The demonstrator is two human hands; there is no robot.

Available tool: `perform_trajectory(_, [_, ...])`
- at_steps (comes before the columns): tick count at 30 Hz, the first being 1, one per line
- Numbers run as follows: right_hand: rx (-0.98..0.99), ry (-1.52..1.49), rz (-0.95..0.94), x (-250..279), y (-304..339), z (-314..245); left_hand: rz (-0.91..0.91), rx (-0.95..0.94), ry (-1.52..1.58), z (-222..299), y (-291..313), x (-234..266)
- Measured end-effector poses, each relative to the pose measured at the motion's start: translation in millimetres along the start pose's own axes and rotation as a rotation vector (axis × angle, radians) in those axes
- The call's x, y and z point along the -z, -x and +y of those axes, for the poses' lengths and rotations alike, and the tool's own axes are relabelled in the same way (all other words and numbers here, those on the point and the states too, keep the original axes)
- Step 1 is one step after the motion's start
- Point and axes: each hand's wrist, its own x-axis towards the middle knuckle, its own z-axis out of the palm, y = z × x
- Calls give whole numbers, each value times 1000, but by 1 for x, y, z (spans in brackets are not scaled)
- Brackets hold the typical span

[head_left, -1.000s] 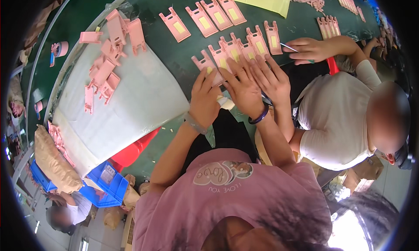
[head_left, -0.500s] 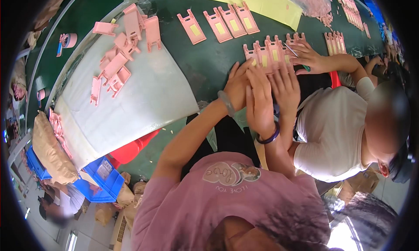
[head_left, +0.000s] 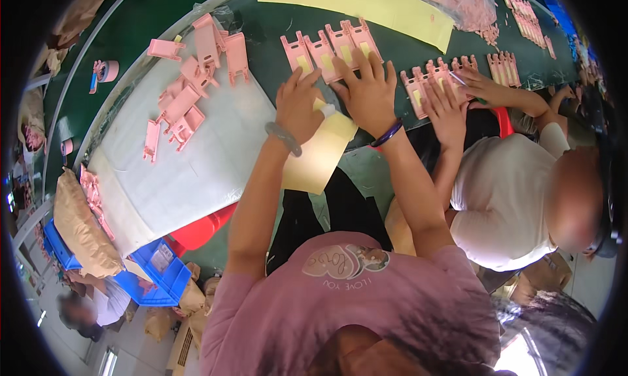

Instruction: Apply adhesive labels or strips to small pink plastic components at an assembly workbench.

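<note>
Fingers of the right hand [head_left: 370, 104] are spread over the row of pink plates [head_left: 342, 45], their tips at the two rightmost of its four; those of the left hand [head_left: 297, 111] are bent close together by the lower edge of the leftmost plate, and I cannot tell whether they pinch anything. The row lies toward the far edge of the tabletop [head_left: 263, 19], between the white mat [head_left: 196, 186] and the long yellow sheet [head_left: 356, 9].

Half a second ago both hands were farther right, at the plates [head_left: 417, 81] beside the co-worker's hand [head_left: 450, 117]. They have since moved left to this row, whose leftmost plate now lies close to the other three instead of well apart, so the work in hand is now at this row. A small yellow sheet [head_left: 320, 157] now shows below the left hand, over the tabletop's near edge.

Letters are printed on the pink shirt [head_left: 353, 278]. A pale label [head_left: 162, 258] on the blue bin [head_left: 171, 281] is too small to read. I can make out no brand.
</note>
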Motion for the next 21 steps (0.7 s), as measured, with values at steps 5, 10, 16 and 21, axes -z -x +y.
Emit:
perform_trajectory(5, [-52,-28,-158,24,37,-3,-96,18,75,30,37,-15])
perform_trajectory(10, [-119,0,-187,43,76,23,-161,11,88,68,49,-44])
perform_trajectory(16, [-186,8,-166,48,89,71,-167,-68,124,96,19,-75])
perform_trajectory(21, [-203,8,-162,52,89,83,-163,-78,124,109,8,-81])
